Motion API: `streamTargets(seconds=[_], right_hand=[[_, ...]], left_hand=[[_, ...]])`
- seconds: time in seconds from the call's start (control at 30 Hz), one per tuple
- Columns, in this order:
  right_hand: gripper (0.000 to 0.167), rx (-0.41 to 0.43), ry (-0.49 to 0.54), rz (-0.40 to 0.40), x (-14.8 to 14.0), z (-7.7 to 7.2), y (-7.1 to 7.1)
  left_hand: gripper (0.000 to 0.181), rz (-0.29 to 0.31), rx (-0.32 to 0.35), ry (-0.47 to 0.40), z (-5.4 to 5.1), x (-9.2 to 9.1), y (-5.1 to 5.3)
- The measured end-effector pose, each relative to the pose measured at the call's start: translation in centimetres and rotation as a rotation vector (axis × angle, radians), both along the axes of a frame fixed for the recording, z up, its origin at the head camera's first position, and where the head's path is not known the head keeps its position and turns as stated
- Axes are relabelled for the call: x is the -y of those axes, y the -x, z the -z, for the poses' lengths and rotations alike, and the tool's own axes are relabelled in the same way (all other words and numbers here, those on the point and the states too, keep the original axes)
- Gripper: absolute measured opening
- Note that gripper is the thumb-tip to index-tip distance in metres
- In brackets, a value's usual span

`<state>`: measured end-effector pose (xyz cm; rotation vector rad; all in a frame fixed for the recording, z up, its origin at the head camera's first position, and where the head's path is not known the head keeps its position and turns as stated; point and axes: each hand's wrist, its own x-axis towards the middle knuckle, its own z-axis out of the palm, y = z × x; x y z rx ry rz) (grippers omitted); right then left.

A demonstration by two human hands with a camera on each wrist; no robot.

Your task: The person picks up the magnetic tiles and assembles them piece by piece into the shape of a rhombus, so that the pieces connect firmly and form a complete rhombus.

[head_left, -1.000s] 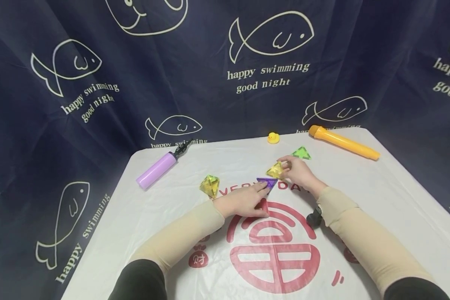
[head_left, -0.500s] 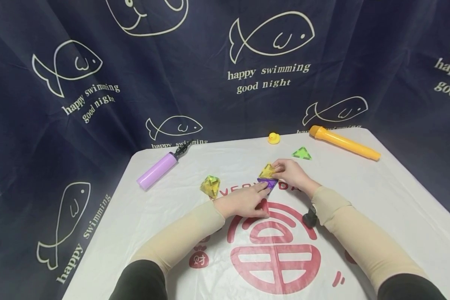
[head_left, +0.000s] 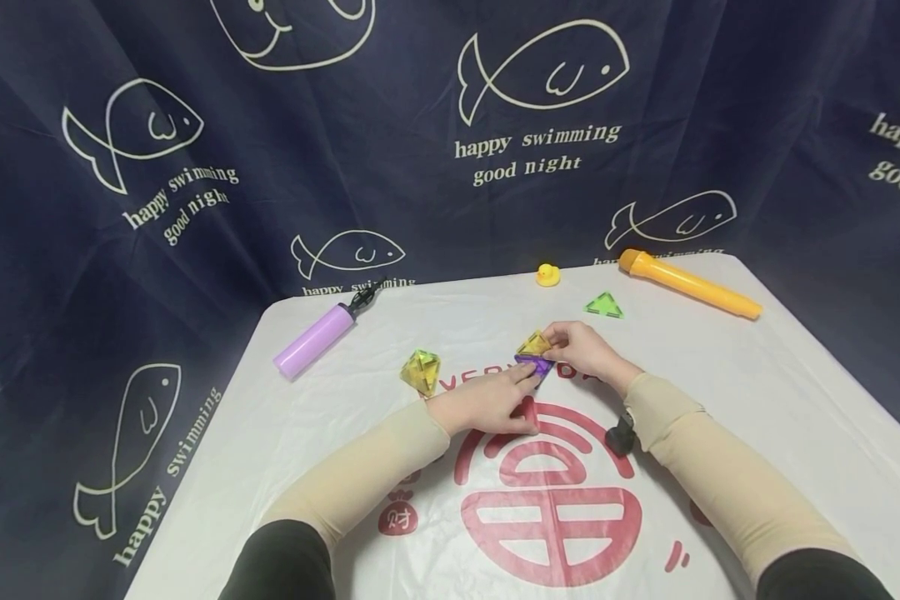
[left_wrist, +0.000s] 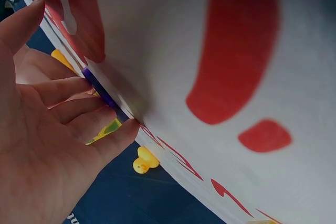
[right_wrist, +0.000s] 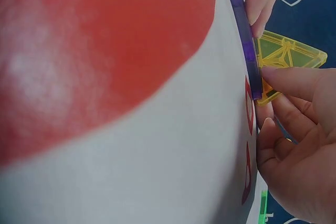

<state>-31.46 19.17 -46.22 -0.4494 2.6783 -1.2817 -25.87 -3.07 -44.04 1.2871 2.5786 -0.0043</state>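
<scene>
A purple triangular magnetic tile lies flat on the white tablecloth, partly covered by my left hand, whose extended fingertips rest on it. My right hand pinches a yellow triangular magnetic tile at its right side. In the right wrist view, the yellow tile rises from the table at the edge of the purple tile, with the thumb against its face. Seen from the left wrist, the fingers reach straight to the purple tile's edge.
A small yellow-green form of joined tiles stands to the left. Farther back are a green triangular tile, a rubber duck and an orange toy microphone. A purple hand pump lies at the left.
My right hand has carried the yellow tile leftward until it met the purple tile's far edge, then changed its tilt slightly. My left hand has stayed in place.
</scene>
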Motion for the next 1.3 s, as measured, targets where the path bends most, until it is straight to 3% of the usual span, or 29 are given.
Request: streamTargets(seconds=[0.4,0.53,0.67,0.83,0.93,1.03,1.2,1.3], right_hand=[[0.008,0.007,-0.04,-0.011,-0.1,-0.3,0.4],[0.009,0.013,-0.045,-0.024,-0.2,-0.6,0.2],[0.019,0.011,-0.025,-0.078,-0.8,-1.0,0.0],[0.036,-0.04,-0.033,-0.092,-2.2,-1.7,0.0],[0.042,-0.071,-0.12,-0.014,-3.3,-1.8,0.6],[0.058,-0.071,-0.284,0.047,-4.2,-1.8,1.3],[0.075,-0.076,-0.559,0.064,-5.2,-1.4,2.2],[0.076,-0.064,-0.623,0.074,-5.4,-1.0,2.4]], left_hand=[[0.085,0.012,0.01,-0.032,-0.2,0.1,0.4],[0.084,0.035,-0.026,-0.035,-0.4,0.1,0.8],[0.083,0.054,-0.06,-0.031,-0.4,0.2,1.3],[0.083,0.062,-0.035,-0.024,-0.4,0.3,1.8],[0.081,0.057,-0.022,-0.016,-0.5,0.4,1.8],[0.077,0.043,-0.007,-0.009,-0.7,0.5,1.5],[0.072,0.058,-0.004,0.017,-0.7,1.0,0.8],[0.071,0.088,-0.036,0.026,-0.4,1.2,0.4]])
